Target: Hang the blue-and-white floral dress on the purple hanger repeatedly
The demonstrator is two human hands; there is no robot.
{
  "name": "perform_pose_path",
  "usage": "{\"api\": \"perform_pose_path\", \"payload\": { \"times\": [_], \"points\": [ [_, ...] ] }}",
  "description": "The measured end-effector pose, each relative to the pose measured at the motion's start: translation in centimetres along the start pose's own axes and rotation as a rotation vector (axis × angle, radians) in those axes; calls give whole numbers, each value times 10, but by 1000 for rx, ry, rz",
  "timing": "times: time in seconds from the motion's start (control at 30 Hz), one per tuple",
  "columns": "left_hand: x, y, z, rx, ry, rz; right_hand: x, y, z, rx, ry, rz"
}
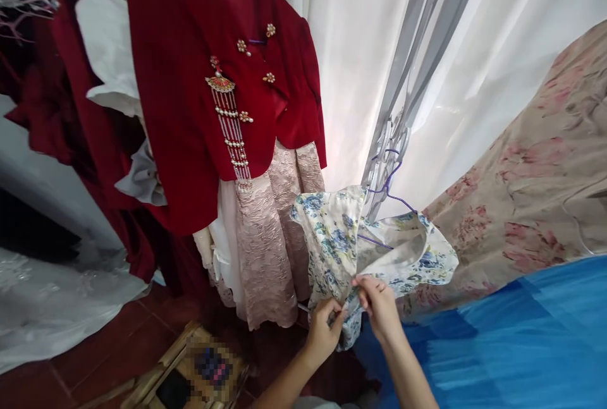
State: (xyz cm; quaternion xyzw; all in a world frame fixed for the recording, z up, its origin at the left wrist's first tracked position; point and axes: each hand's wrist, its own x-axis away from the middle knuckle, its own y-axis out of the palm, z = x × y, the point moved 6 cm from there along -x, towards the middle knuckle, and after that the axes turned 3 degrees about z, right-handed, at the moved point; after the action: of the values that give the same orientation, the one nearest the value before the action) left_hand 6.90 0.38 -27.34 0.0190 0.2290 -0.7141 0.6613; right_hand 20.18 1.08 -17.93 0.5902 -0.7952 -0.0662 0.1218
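Two bare hands are at work on one floral garment [332, 232], cream with blue flowers, which hangs on one purple hanger [389, 183] just right of a pink brocade skirt [270, 244] and in front of a white curtain [351, 67]; the left hand [325, 331] has its grip closed, thumb against forefinger, on the garment's front edge; the right hand [378, 308] pinches the same front slightly higher, its grip also closed on the cloth; the two hands are near each other but apart.

One red jacket [175, 80] hangs above the skirt; on it are four flower-shaped ornaments [269, 78] and one fan-shaped pendant [220, 84] with beaded strands; one wooden stool [190, 333] stands on the red floor [109, 346].

The garment's lower part is partly hidden behind the hands; the cloth between the fingertips is too small to make out; several pale hangers [391, 137] bunch at the grey metal stand [427, 23], overlapping too much to count; dark red clothes [85, 99] at the left overlap likewise; the stool is cut off below and partly pixelated; the blue fabric [531, 333] and the rose-patterned cloth [531, 175] run out of view at the right; both forearms are cut off at the bottom.
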Motion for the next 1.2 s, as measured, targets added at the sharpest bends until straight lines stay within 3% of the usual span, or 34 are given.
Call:
{"api": "perform_pose_path", "payload": {
  "times": [0.2, 0.33, 0.47, 0.6, 0.7, 0.8, 0.87, 0.93, 1.03, 1.2],
  "points": [
    [12, 1, 13, -75, -7, -53, -54, 18, -130, -85, -316, 1],
    [18, 4, 10, -70, -40, -117, -77, 30, -175, -190, -338, -12],
    [16, -3, -2, -25, -58, -179, -63, 37, -176, -46, -445, 29],
    [-7, -19, 6, 82, 67, -256, -34, 24, -173, 158, -693, 253],
    [-56, -51, 50, 114, 259, -64, -30, 20, -173, 355, -698, 318],
    [-117, -79, 128, 116, 592, 113, -40, 26, -173, 512, -607, 297],
    [-155, -83, 179, 43, 783, 95, -47, 29, -174, 515, -594, 317],
    [-187, -78, 215, -108, 889, 31, -55, 29, -176, 493, -593, 339],
    [-215, -63, 236, -402, 979, -88, -63, 25, -175, 509, -587, 376],
    [-222, -57, 231, -649, 1064, -112, -62, 17, -169, 544, -619, 430]
  ]
}}
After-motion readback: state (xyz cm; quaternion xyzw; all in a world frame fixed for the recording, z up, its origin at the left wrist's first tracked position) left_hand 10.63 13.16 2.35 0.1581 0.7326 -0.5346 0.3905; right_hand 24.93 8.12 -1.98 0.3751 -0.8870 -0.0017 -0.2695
